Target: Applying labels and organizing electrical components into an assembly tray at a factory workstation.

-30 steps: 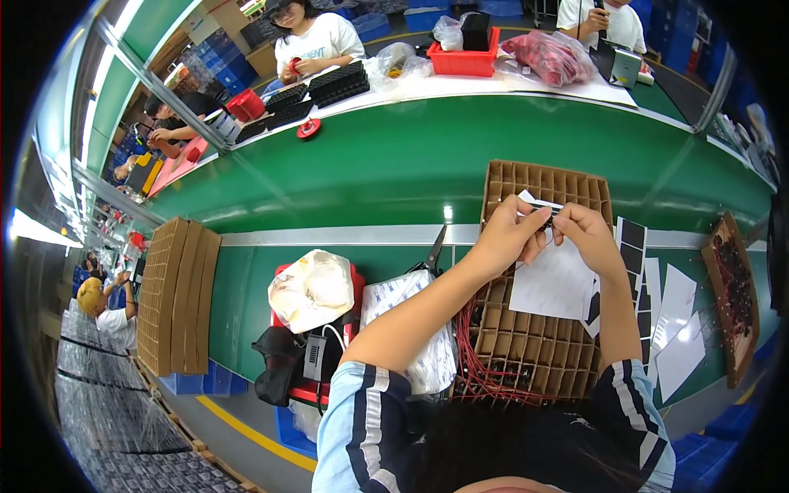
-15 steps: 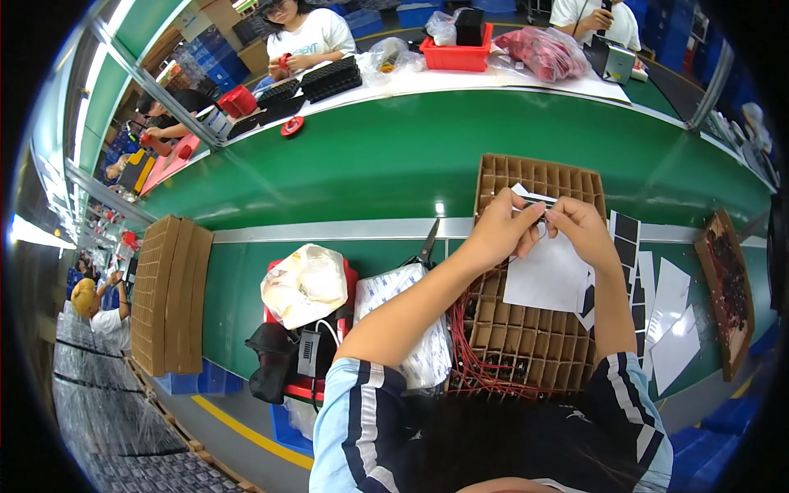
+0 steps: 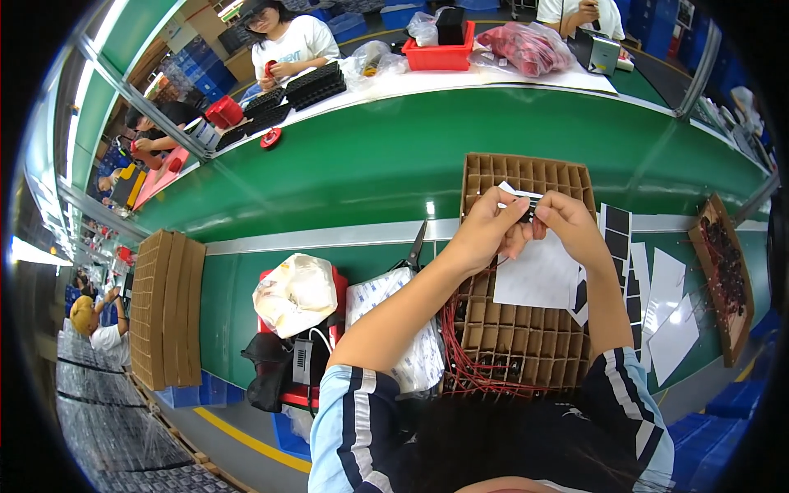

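Note:
Over the far half of a cardboard divider tray, my left hand and my right hand meet at the fingertips. Pinched between them is a small black part, mostly covered by the fingers, so its exact kind is unclear. Beneath the hands a white sheet of paper lies across the tray's cells. Red wires with black ends run along the tray's left and near sides, some of the ends sitting in its cells.
Right of the tray lie strips with black rectangles and white sheets. A cardboard box of dark parts and wires stands far right. To the left are scissors, a white packet and a cream bag. People work across the bench.
The whole view has shifted slightly. My fingers have changed position around the black part, and more of it shows between them. Both hands stay over the tray.

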The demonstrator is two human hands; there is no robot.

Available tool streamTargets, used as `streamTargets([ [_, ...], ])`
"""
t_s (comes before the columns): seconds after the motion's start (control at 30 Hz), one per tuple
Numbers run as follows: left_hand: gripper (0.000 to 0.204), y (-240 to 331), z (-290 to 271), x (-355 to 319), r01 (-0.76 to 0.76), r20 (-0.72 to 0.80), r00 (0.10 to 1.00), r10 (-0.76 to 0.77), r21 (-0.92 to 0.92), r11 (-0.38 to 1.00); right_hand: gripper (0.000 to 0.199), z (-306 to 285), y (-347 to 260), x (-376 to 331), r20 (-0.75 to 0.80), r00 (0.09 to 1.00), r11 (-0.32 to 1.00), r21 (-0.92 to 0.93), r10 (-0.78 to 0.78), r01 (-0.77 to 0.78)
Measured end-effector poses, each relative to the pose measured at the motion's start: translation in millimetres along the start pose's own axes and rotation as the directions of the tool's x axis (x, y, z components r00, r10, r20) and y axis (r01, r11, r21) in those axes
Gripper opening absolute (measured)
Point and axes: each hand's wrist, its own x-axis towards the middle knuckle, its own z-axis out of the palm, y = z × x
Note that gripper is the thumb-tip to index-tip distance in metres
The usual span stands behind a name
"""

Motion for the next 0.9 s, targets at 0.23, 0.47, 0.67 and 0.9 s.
streamTargets([
  [0.23,0.023,9.4,6.0,-2.3,-0.077,-0.067,0.993,0.101,0.297,0.952,0.016,0.9,-2.4,-1.7,0.007,0.998,0.996,0.064,-0.057,0.057],
  [0.47,0.028,3.6,4.1,-1.9,-0.168,-0.093,0.969,0.228,0.429,0.888,0.017,5.8,-3.8,-2.5,-0.043,0.995,0.987,-0.137,-0.094,0.087],
  [0.67,0.027,2.0,6.9,-1.0,-0.194,-0.074,0.969,0.236,0.366,0.910,0.015,5.7,-8.0,-4.9,-0.104,0.992,0.981,-0.187,-0.075,0.055],
  [0.9,0.025,-0.8,5.8,-1.4,-0.177,-0.078,0.973,0.218,0.359,0.916,0.014,6.9,-4.2,-2.9,-0.096,0.992,0.983,-0.174,-0.076,0.058],
])
